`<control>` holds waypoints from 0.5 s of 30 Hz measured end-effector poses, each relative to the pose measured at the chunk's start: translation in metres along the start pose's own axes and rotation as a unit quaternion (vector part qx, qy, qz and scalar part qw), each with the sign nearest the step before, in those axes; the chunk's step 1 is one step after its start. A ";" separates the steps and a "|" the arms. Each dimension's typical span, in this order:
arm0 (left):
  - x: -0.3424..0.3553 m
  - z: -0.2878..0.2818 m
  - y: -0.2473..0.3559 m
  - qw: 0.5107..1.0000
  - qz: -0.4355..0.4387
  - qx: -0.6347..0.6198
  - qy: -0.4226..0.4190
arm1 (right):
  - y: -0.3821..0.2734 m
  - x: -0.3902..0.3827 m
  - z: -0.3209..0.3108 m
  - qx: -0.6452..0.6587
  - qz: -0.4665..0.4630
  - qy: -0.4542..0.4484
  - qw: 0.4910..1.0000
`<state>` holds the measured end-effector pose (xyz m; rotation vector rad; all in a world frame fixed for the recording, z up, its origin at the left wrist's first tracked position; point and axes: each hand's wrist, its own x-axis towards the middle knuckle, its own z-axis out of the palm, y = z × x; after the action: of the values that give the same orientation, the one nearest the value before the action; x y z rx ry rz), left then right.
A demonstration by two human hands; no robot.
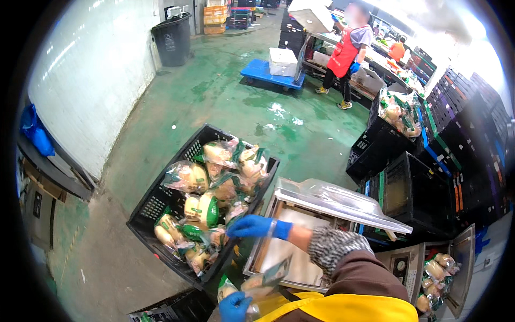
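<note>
At the lower edge, my left hand (234,307), in a blue glove, is closed on a clear bag of pale vegetables (260,283) with green print. My right hand (258,227), also gloved in blue, reaches over the near right rim of a black plastic crate (153,206). Its fingers are stretched out close to the bags, and I see nothing held in them. Several similar bags (203,209) of pale, chunky vegetables lie heaped in the crate. Right of it, under my right forearm, is a vacuum packing machine (300,249) with its clear lid (338,201) raised.
More bags (437,276) lie on another machine at lower right. Black crates (466,139) are stacked along the right, one holding bags (399,112). A person in a red apron (343,53) stands beyond, near a blue trolley (268,75). A bin (171,40) stands by the white wall.
</note>
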<state>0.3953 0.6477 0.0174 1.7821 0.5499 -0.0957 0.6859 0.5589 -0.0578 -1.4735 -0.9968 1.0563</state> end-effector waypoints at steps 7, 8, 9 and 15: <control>0.038 0.059 0.048 0.992 0.009 -0.122 -0.038 | 0.066 -0.210 0.040 0.254 0.063 0.232 0.937; 0.041 0.075 0.056 0.990 0.018 -0.135 -0.046 | 0.088 -0.231 0.045 0.226 0.052 0.294 0.927; 0.045 0.089 0.056 0.988 0.027 -0.144 -0.057 | 0.092 -0.246 0.042 0.234 0.057 0.316 0.918; 0.077 0.191 0.037 0.958 0.043 -0.259 -0.113 | 0.108 -0.325 -0.014 -0.006 0.159 0.431 0.888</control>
<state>0.5200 0.4874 -0.0306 1.2602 0.2943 -0.0847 0.6175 0.2298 -0.1262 -1.8909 -0.1238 0.4821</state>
